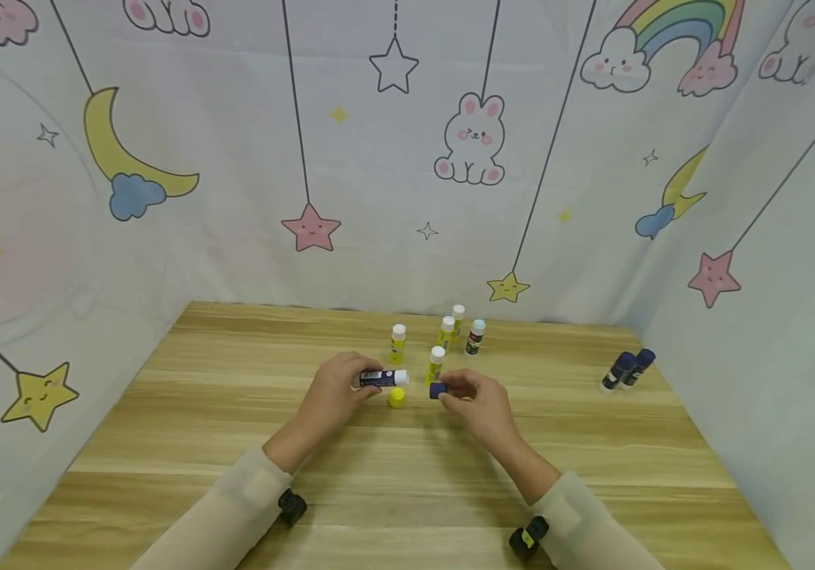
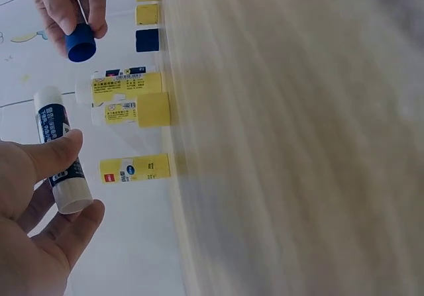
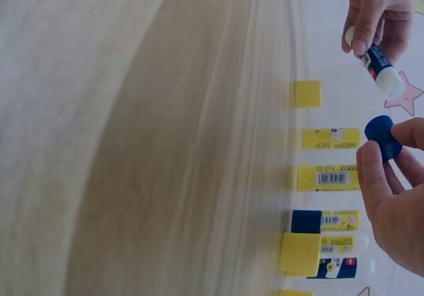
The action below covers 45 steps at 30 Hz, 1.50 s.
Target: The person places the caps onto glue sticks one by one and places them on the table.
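Observation:
A glue stick with a dark blue label [image 1: 381,378] lies in my left hand [image 1: 336,392], gripped between thumb and fingers. It is tilted almost level, and its white uncapped end points toward the right hand. My right hand [image 1: 477,404] pinches a small dark blue cap [image 1: 438,390] at the fingertips, its open end showing in the left wrist view. Cap and stick are apart. On the table just below the stick sits a yellow cap [image 1: 396,397]. Behind the hands, uncapped yellow glue sticks [image 1: 398,344] stand upright.
A dark-labelled glue stick [image 1: 475,337] with a pale top stands among the yellow ones. Two glue sticks with dark blue caps [image 1: 618,372] stand at the right. More loose caps, a blue cap [image 3: 306,220] among them, show in the wrist views. Printed curtains surround the wooden table [image 1: 236,348].

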### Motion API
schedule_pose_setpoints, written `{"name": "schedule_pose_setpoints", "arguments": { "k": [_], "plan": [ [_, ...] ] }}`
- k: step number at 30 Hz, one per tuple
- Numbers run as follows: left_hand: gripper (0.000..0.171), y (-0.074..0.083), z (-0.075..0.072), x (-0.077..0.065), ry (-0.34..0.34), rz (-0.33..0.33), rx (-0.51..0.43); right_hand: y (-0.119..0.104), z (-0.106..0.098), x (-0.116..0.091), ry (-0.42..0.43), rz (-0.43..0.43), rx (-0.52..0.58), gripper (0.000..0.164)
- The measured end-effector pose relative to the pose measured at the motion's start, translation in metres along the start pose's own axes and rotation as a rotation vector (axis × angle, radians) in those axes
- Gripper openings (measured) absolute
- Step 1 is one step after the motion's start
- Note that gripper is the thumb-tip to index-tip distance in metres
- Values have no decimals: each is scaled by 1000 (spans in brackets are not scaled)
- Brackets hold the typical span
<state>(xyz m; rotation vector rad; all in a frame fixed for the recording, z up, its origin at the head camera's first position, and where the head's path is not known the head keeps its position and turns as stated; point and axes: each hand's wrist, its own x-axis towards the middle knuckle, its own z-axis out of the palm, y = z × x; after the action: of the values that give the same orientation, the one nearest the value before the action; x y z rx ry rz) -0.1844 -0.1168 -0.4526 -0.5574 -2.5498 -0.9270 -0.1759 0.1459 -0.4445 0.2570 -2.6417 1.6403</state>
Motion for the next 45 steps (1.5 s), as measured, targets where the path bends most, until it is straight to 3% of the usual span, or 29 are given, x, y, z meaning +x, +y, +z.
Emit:
{"name": "schedule_pose_setpoints", "arguments": {
  "k": [5,13,30,45],
  "plan": [
    [32,2,1,-1,24,67,39,1,4,0,-6,32,87,21],
    [32,7,3,-1,35,100,55,1,10,2,-19,56,215,23],
    [31,12,3,-4,1,114,90,-1,21,2,-36,80,244,23],
    [32,15,4,-6,23,151,116,-5,19,-1,-57,27,245,25]
  ]
}}
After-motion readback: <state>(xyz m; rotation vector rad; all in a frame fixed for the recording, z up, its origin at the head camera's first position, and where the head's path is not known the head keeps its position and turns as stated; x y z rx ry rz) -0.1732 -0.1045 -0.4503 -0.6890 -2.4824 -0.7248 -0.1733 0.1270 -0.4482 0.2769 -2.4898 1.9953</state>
